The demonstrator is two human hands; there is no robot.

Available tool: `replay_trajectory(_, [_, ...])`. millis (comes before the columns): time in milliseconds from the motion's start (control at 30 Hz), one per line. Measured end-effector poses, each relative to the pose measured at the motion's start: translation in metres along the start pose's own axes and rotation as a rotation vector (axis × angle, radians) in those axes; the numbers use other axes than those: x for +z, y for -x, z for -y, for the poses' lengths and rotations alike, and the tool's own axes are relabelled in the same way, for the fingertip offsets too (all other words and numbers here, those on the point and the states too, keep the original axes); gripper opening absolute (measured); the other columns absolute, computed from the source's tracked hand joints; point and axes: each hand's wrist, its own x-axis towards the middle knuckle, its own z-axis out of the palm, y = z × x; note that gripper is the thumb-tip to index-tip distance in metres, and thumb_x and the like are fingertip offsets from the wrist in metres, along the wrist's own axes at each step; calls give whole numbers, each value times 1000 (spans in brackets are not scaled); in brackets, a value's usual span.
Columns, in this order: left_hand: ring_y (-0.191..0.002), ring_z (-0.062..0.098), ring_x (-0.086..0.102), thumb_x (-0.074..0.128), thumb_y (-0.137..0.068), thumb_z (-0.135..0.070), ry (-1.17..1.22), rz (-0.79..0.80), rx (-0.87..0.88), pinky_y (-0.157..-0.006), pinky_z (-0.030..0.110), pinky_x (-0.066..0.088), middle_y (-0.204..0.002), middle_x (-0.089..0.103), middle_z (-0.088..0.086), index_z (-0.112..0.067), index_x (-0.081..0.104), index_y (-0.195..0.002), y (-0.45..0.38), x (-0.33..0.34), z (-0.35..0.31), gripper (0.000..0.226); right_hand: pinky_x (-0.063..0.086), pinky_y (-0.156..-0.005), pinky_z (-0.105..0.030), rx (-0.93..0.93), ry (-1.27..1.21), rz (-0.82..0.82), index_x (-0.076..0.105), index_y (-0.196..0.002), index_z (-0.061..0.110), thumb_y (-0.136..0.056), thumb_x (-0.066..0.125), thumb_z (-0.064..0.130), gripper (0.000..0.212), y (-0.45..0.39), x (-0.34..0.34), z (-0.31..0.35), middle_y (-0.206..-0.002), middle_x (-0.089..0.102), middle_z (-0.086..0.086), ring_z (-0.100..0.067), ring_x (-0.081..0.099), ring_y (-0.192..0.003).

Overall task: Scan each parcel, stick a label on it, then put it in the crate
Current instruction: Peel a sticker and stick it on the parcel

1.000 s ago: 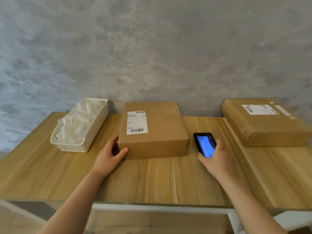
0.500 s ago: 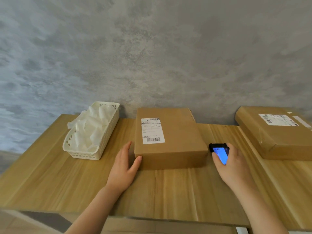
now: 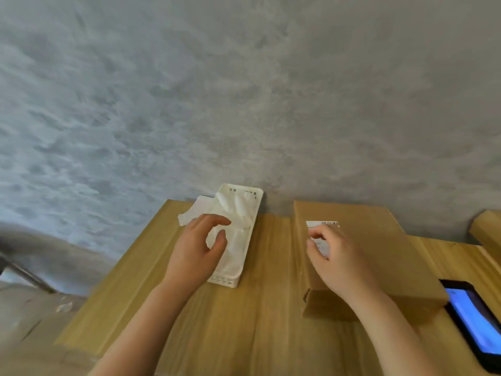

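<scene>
A brown cardboard parcel (image 3: 379,256) lies on the wooden table, a white barcode label (image 3: 322,225) on its top. My right hand (image 3: 336,256) hovers over that label with fingers loosely curled and nothing in it. My left hand (image 3: 198,248) is open, fingers spread, over a white slotted basket (image 3: 244,192) that holds white paper label sheets (image 3: 233,213). The black scanner (image 3: 477,324) with a lit blue screen lies on the table to the right of the parcel, untouched.
A second brown parcel (image 3: 488,229) shows only its corner at the right edge. The table (image 3: 244,321) stands against a grey mottled wall; its left edge drops to the floor. No crate is in view.
My right hand put the scanner down on the table and moved over the parcel's label. My left hand left the parcel's corner and reached over the basket. The view swung left.
</scene>
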Motion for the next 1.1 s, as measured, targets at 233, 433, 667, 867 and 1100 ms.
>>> replay_trajectory(233, [-110, 16, 59, 55, -97, -16, -118, 126, -239, -84, 25, 43, -118, 64, -9, -29, 60, -112, -52, -29, 114, 21, 38, -95, -28, -36, 133, 82, 62, -101, 28, -96, 54, 34, 11, -13, 59, 27, -101, 57, 17, -5, 45, -91])
replay_trajectory(433, [-144, 21, 32, 48, -100, -24, -373, 319, -167, -115, 39, 35, -154, 41, -2, -20, 44, -147, -77, -5, 157, 47, 36, -100, -30, -75, 258, 74, 63, -95, 30, -92, 58, 35, 8, -10, 68, 24, -93, 58, 21, -4, 53, -92])
replay_trajectory(667, [-115, 16, 56, 37, -103, -22, -595, 401, -45, -88, 36, 54, -130, 61, -6, -25, 59, -120, -98, 15, 166, 27, 34, -102, -28, -57, 341, 77, 62, -98, 31, -92, 56, 37, 10, -10, 72, 25, -95, 59, 22, -4, 55, -96])
replay_trajectory(867, [-100, 14, 60, 40, -104, -28, -626, 300, 32, -64, 31, 53, -111, 65, -8, -23, 62, -108, -94, 16, 172, 23, 35, -99, -29, -52, 353, 57, 63, -95, 30, -92, 56, 35, 9, -12, 74, 24, -92, 60, 21, -4, 56, -92])
replay_trajectory(1100, [-96, 15, 60, 43, -100, -24, -581, 239, 22, -63, 27, 44, -109, 65, -7, -22, 61, -110, -95, 12, 173, 20, 36, -96, -27, -52, 373, 58, 62, -92, 32, -91, 57, 34, 5, -12, 75, 23, -89, 59, 21, -3, 54, -90])
